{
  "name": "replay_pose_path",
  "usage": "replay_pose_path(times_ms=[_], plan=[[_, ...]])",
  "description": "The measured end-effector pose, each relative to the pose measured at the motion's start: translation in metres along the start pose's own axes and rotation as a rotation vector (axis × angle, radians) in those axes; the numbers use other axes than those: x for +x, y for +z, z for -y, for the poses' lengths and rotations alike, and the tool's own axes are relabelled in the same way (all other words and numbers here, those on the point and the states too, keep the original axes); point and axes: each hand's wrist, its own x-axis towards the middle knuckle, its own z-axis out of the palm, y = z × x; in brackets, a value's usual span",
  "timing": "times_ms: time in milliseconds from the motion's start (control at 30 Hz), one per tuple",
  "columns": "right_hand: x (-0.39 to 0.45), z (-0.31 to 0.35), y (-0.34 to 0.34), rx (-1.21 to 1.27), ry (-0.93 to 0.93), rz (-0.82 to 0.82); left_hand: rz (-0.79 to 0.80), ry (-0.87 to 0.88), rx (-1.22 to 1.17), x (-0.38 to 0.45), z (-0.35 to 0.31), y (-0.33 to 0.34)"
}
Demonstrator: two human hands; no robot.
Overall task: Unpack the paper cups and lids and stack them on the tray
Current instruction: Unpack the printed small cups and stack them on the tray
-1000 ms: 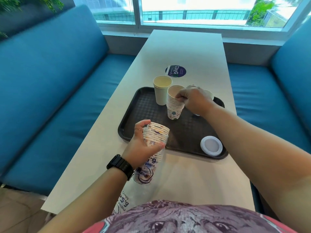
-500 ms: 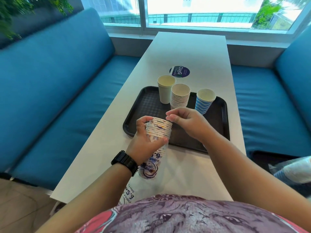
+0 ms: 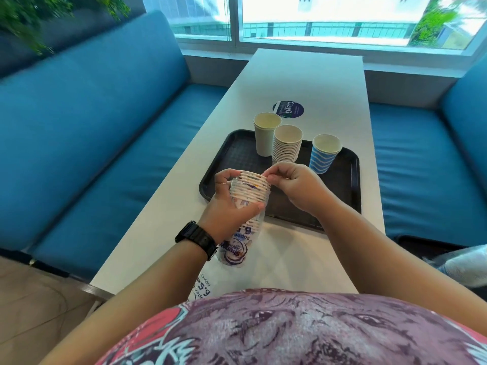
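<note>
Partly done: black plastic tray (image 3: 237, 154) carries cream cup (image 3: 265, 135), printed-cup stack (image 3: 286, 146), blue striped cup (image 3: 324, 153); left hand (image 3: 229, 204) grip clenched round wrapped printed cups (image 3: 250, 193) near tray's front, right hand (image 3: 295, 185) grip pinching top rim; lids unseen.

One tray (image 3: 237, 154) sits on the one tabletop (image 3: 303, 75). On the tray stand three cup groups: one plain cup (image 3: 266, 135), one nested stack (image 3: 286, 146) of too many cups to count, and one striped cup (image 3: 324, 154). Near the tray's front edge, two hands, left (image 3: 229, 206) and right (image 3: 297, 185), meet at one sleeve of cups (image 3: 249, 192). Beyond the tray lies one round sticker (image 3: 288, 109).
</note>
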Motion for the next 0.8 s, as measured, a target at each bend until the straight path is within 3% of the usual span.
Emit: replay_pose_path(times_ms=[200, 400, 700, 800], plan=[[0.0, -0.001, 0.001, 0.013, -0.014, -0.07, 0.012, 0.013, 0.031, -0.002, -0.003, 0.001], [-0.004, -0.003, 0.003, 0.069, -0.044, -0.005, 0.003, 0.043, 0.034, -0.001, -0.002, 0.006], [-0.002, -0.001, -0.003, 0.049, -0.025, -0.167, 0.081, -0.005, 0.057, 0.001, 0.007, 0.008], [0.001, -0.002, -0.007, 0.017, -0.011, -0.128, 0.082, -0.021, 0.059, 0.001, 0.01, 0.009]])
